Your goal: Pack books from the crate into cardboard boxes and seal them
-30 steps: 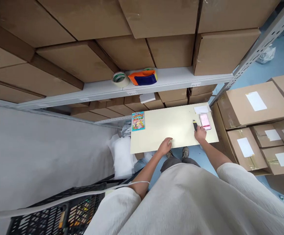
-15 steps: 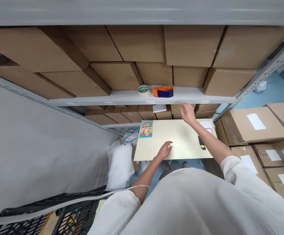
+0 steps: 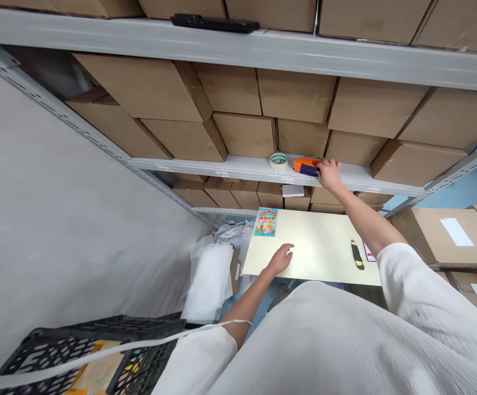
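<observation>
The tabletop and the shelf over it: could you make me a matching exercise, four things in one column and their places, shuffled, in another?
Things:
1. picture book
2. black-and-yellow cutter
3. roll of tape
4. orange-and-blue tool

Places:
A. on the shelf, at the fingers of the right hand
B. on the tabletop, toward its right end
C. on the shelf, untouched by either hand
D. at the tabletop's far left corner

Pairs: 1-D, 2-B, 3-C, 4-A

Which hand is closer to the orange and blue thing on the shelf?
Right. The right hand touches the orange and blue tape dispenser; the left hand is away from it, lower down, at the tabletop.
</observation>
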A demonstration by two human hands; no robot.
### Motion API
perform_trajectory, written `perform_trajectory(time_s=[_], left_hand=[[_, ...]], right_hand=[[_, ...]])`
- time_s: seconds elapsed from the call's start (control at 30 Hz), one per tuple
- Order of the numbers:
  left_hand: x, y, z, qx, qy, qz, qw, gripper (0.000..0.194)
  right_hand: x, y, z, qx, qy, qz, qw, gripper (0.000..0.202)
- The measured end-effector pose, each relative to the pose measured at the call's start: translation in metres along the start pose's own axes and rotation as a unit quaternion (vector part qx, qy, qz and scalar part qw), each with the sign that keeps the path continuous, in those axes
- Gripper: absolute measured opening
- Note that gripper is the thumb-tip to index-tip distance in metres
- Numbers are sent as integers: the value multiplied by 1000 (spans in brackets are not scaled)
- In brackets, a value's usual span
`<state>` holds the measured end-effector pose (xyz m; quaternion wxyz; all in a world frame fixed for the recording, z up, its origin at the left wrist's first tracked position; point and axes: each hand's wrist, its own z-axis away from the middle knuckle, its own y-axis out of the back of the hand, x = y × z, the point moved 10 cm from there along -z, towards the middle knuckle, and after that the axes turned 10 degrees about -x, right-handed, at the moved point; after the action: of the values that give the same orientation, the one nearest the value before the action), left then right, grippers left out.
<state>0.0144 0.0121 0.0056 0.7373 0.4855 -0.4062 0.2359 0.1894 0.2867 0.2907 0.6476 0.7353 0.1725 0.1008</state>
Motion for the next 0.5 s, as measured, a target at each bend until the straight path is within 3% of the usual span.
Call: perform_trajectory(time_s=[0.13,0.27,0.37,0.5], left_hand=[[-6,2,-3,-18,-14,-1,1000,40],[-4,-13,-12,-60,-26,-9,998,39],[1,-30,-15,-88,-37,-13,995,39],[8,-50,-16,-112,-40,-15,993,38]], right_hand=[[-6,8,33,19,-6,22,1000,40],[-6,4,93,46,-15,8,999,39],[2,-21,148,43,-37,-17,998,38],[24,-82,223,4,-101,-73,992,33]])
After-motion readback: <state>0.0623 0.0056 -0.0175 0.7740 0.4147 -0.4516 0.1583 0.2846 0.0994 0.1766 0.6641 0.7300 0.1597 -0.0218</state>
